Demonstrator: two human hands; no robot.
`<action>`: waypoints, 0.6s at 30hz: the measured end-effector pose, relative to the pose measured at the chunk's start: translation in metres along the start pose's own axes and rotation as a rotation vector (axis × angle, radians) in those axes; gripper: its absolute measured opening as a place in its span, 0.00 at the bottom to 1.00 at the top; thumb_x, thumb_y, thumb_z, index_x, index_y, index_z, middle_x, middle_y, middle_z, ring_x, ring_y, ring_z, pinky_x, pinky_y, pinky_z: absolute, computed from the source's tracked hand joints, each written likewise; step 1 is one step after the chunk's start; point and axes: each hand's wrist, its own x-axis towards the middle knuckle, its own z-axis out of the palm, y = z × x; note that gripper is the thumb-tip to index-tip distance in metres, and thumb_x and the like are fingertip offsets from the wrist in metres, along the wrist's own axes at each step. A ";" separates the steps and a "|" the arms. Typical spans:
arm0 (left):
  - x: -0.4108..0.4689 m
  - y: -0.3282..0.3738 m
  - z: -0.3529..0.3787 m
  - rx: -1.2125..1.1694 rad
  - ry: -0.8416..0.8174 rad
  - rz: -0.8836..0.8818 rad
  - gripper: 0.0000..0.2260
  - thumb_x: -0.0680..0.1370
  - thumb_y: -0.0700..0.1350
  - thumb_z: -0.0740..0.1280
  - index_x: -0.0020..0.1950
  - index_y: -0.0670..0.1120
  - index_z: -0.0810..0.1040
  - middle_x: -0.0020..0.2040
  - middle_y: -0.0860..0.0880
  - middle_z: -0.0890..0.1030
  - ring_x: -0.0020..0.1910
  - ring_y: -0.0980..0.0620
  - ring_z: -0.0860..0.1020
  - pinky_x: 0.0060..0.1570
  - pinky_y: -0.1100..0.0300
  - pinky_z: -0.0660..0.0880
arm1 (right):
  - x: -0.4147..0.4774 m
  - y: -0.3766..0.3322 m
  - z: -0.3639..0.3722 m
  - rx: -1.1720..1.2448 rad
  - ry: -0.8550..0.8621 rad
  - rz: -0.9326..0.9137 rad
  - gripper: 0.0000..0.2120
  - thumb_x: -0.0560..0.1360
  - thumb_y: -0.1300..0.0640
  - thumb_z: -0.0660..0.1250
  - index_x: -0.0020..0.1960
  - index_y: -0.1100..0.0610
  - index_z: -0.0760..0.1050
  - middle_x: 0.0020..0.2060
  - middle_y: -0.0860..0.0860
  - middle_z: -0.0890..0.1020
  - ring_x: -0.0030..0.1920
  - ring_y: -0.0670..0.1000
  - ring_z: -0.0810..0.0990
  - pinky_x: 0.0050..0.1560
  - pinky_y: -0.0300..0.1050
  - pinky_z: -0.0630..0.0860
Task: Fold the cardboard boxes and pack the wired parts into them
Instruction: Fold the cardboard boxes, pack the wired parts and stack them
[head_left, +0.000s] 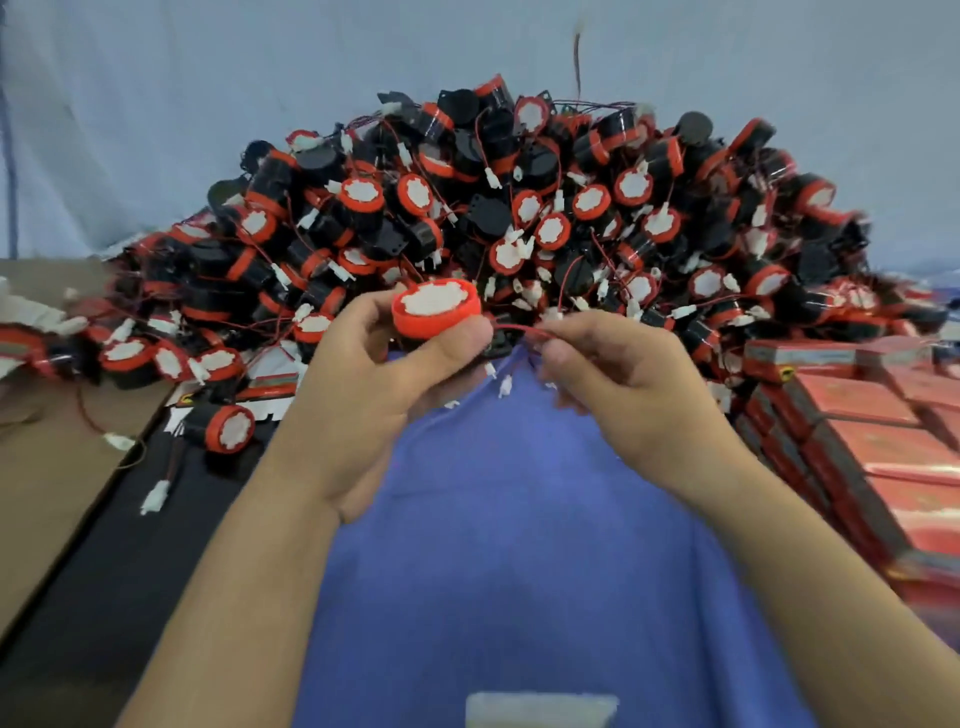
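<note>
Single wired part held up off the heap, lead being sorted; no box in hand yet.

L hand grips the part, fingers curled round it, red cap w/ white fill facing up, likely so the lead side is free. R hand pinches the thin red wire just beside the part, other fingers loosely curled; prob. drawing the lead clear so it won't snag & can tuck in w/ the part. Both are over the blue cloth, just in front of the heap of like parts, whose leads are tangled, hence 2 hands. Red boxes are stacked near at R; too blurred to tell if filled. Cardboard sheet lies at L, w/ stray parts on it. Next, I'd judge: gather the lead, fetch a box.
</note>
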 end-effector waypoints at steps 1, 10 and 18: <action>-0.015 0.005 0.000 0.087 -0.011 0.008 0.29 0.62 0.57 0.83 0.60 0.51 0.81 0.58 0.53 0.85 0.58 0.49 0.84 0.57 0.49 0.81 | -0.013 -0.007 -0.010 0.017 -0.030 0.021 0.06 0.82 0.57 0.67 0.55 0.51 0.83 0.37 0.45 0.83 0.34 0.42 0.79 0.36 0.33 0.73; -0.147 0.025 0.011 0.541 0.002 0.135 0.28 0.63 0.59 0.84 0.58 0.62 0.76 0.59 0.62 0.81 0.61 0.61 0.79 0.57 0.61 0.74 | -0.136 -0.039 -0.100 0.112 -0.189 0.285 0.29 0.60 0.33 0.81 0.51 0.53 0.86 0.35 0.54 0.83 0.33 0.44 0.78 0.34 0.36 0.75; -0.217 -0.008 0.047 0.818 -0.019 0.172 0.25 0.59 0.56 0.79 0.52 0.62 0.76 0.57 0.69 0.73 0.60 0.66 0.68 0.55 0.75 0.62 | -0.180 -0.064 -0.064 0.491 0.204 0.286 0.08 0.65 0.56 0.78 0.43 0.54 0.85 0.34 0.51 0.82 0.36 0.46 0.81 0.39 0.35 0.80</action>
